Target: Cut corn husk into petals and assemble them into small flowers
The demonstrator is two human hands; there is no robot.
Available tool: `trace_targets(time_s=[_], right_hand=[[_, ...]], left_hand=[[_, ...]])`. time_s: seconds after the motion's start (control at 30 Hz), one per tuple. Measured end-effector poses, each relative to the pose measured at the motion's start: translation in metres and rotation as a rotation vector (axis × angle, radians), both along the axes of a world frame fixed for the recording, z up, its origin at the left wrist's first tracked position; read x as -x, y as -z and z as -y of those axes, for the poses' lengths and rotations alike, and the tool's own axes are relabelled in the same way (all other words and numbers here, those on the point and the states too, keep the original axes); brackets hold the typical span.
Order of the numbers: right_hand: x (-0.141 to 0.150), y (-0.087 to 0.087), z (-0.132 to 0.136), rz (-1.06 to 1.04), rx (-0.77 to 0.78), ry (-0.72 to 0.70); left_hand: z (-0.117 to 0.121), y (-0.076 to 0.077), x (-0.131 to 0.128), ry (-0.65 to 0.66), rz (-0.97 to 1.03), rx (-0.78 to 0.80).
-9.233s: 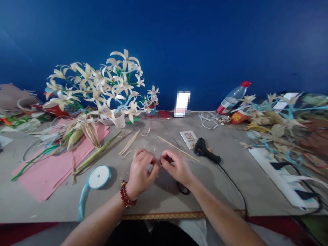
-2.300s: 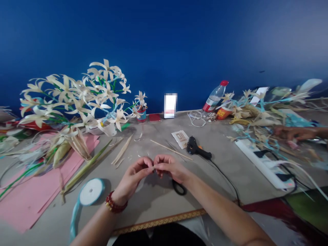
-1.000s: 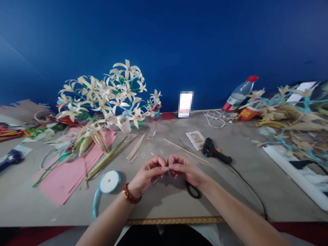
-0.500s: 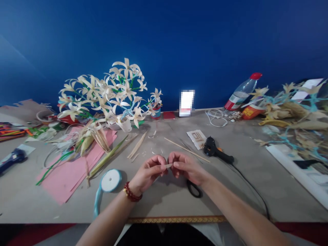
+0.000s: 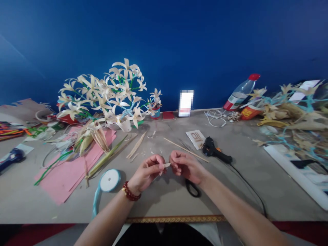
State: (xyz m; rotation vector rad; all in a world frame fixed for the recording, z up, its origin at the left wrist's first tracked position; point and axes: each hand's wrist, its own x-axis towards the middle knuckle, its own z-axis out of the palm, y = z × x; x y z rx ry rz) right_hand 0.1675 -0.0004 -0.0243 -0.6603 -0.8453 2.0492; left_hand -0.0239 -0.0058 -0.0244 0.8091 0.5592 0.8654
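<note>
Between thumb and fingers, my left hand (image 5: pixel 150 171) pinches a short, pale piece of corn husk (image 5: pixel 166 165) whose tapered end points right. My right hand (image 5: pixel 188 168) has its fingers curled and closed at that tapered end. Just below the right hand lies the black handle of a pair of scissors (image 5: pixel 193 189); the blades are hidden. To the left of my left wrist is a spool of light blue ribbon (image 5: pixel 109 180) with its tail hanging toward the table edge. Dry husk strips (image 5: pixel 137 147) lie beyond my left hand.
A corded black glue gun (image 5: pixel 216 152) and a thin stick (image 5: pixel 186 149) lie beyond my right hand. Husk flowers (image 5: pixel 125 90) stand back left, above pink paper (image 5: pixel 63 182). A bottle (image 5: pixel 238 95) and power strip (image 5: pixel 294 176) are at right.
Both hands stay close together over the table. Compared with a second ago, the right fingers have drawn slightly up and right, and more of the husk piece shows between the hands.
</note>
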Motion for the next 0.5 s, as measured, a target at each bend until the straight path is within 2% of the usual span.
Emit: trace_targets(time_s=[0.17, 0.3, 0.37, 0.5], right_hand=[[0.0034, 0.0009, 0.0034, 0.133, -0.071, 0.010], [0.0040, 0.0008, 0.0038, 0.074, -0.063, 0.068], [0.0037, 0.0004, 0.0027, 0.016, -0.045, 0.069], [0.0039, -0.0002, 0.0017, 0.012, -0.029, 0.075]], left_hand=[[0.0012, -0.0012, -0.0002, -0.018, -0.070, -0.008], [-0.0020, -0.0008, -0.0002, -0.019, -0.008, 0.018], [-0.0039, -0.0007, -0.0004, -0.063, 0.045, 0.028], [-0.0023, -0.0026, -0.0027, -0.161, 0.003, -0.070]])
